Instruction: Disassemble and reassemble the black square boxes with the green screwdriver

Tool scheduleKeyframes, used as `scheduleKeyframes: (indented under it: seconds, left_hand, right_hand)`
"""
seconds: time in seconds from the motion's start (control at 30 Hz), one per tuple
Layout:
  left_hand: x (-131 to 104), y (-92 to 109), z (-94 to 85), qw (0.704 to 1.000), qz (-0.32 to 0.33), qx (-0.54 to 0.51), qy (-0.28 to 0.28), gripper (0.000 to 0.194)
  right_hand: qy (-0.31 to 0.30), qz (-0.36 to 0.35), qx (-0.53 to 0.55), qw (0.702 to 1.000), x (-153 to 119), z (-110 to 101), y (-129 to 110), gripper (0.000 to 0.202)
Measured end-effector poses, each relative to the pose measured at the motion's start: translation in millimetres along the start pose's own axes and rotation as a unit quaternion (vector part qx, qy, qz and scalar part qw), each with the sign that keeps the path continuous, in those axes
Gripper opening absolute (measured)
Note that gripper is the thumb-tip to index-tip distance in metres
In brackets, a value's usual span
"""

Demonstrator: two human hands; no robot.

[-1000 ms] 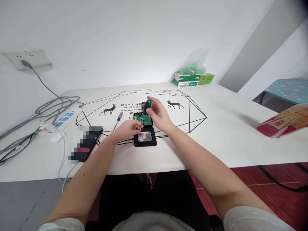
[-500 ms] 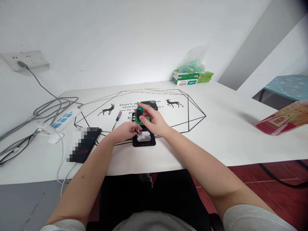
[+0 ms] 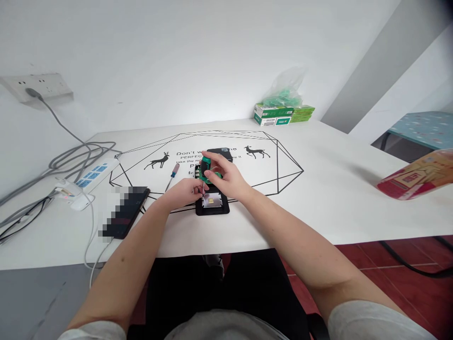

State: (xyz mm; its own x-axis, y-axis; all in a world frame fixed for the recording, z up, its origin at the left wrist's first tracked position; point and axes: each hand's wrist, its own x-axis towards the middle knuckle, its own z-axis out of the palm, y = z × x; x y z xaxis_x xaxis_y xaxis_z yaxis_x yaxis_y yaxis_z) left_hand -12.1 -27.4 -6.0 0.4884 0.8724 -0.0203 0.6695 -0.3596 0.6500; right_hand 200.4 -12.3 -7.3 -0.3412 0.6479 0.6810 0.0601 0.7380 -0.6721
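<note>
My right hand [image 3: 228,175] is closed around the green and black handle of a screwdriver [image 3: 205,165]. Its thin shaft points down at an opened black device [image 3: 212,212] with a green circuit board [image 3: 213,176] and a silver metal plate [image 3: 212,200]. At the device's left edge my left hand [image 3: 183,192] has its fingertips pinched together by the screwdriver's tip; what they hold is too small to make out. A second screwdriver [image 3: 173,173] with a red and blue handle lies on the table to the left. Beyond my right hand sits a black cover-like part [image 3: 220,153].
A phone [image 3: 132,212] and a white power strip [image 3: 94,178] with cables lie on the left. Green and white boxes [image 3: 272,115] with a plastic bag [image 3: 285,92] stand by the wall. At the right edge is a red-orange package [image 3: 414,175].
The view has shifted very slightly. Both hands and the screwdriver stay in nearly the same place.
</note>
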Motion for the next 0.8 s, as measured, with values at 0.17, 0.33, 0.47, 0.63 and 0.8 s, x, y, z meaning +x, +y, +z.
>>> scheduleKeyframes:
  seconds: [0.17, 0.33, 0.47, 0.63, 0.8]
  left_hand:
    - [-0.5, 2.0, -0.2, 1.0, -0.001, -0.001, -0.001, 0.017]
    - [-0.9, 1.9, 0.1, 1.0, -0.002, -0.003, 0.003, 0.012]
    - [-0.3, 1.1, 0.8, 1.0, -0.003, 0.002, -0.002, 0.015]
    - [1.4, -2.7, 1.3, 1.0, 0.011, 0.002, -0.006, 0.018]
    - [1.2, -2.5, 0.8, 1.0, 0.016, 0.005, -0.004, 0.024]
  right_hand:
    - [0.002, 0.011, -0.005, 1.0, -1.7, 0.1, 0.3, 0.048]
    - [-0.006, 0.003, -0.009, 1.0, -2.8, -0.5, -0.1, 0.047]
    - [-0.014, -0.006, -0.029, 0.999, -1.4, -1.0, -0.6, 0.047]
    - [0.016, -0.001, -0.039, 0.999, 0.1, -0.8, 0.7, 0.044]
    - [0.073, 0.034, -0.067, 0.995, -0.6, 0.5, 5.9, 0.049]
